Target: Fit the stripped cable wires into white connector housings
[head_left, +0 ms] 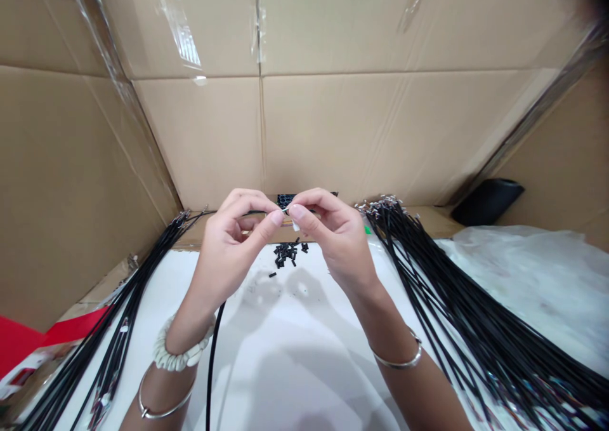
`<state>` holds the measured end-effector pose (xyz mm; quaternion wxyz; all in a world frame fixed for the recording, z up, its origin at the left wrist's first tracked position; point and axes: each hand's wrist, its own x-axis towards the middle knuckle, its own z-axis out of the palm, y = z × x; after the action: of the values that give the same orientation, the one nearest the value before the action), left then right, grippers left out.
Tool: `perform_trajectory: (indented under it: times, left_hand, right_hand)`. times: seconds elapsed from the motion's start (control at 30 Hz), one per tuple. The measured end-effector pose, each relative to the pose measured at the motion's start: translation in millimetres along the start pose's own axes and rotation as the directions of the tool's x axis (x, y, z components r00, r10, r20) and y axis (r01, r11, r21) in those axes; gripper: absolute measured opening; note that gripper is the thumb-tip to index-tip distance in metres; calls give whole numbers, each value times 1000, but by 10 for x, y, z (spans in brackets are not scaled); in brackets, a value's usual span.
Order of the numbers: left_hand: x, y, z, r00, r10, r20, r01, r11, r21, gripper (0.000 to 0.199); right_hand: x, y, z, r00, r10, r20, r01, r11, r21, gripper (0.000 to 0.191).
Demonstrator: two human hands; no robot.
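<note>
A thin wire [285,209] is being worked between two hands at the table's far middle, seemingly mid-step.
The work is being flanked on the right by a large cable bundle [447,291] and on the left by a smaller bundle [133,296]; which is finished and which is waiting cannot be told. The left hand [233,247] and right hand [335,240] are being held close, the wire being pinched between thumbs and forefingers; no completed join is being shown. A black cable [212,361] is being partly hidden behind the left wrist. All is being enclosed by cardboard walls [309,132], the right side being crowded by plastic sheeting [528,278]. Beneath the hands, tiny black pieces [285,253] are being left loose; the fingertips are seemingly being obstructed by nothing.
</note>
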<state>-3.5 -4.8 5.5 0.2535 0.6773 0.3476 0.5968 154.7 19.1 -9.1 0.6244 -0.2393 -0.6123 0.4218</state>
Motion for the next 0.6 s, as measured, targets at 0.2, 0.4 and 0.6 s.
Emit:
perform_trajectory:
  times: [0.2,0.4,0.6]
  left_hand:
    - [-9,-22,24,997,17,-71,-17,1000,2,9]
    - [-11,-57,73,980,105,-167,-94,993,73,9]
    - [-19,-86,76,969,171,-179,-146,979,144,4]
  right_hand:
    - [10,55,10,999,-21,-33,22,999,28,8]
    - [1,90,14,989,148,4,-147,978,145,9]
    - [16,70,7,939,319,127,-343,897,281,11]
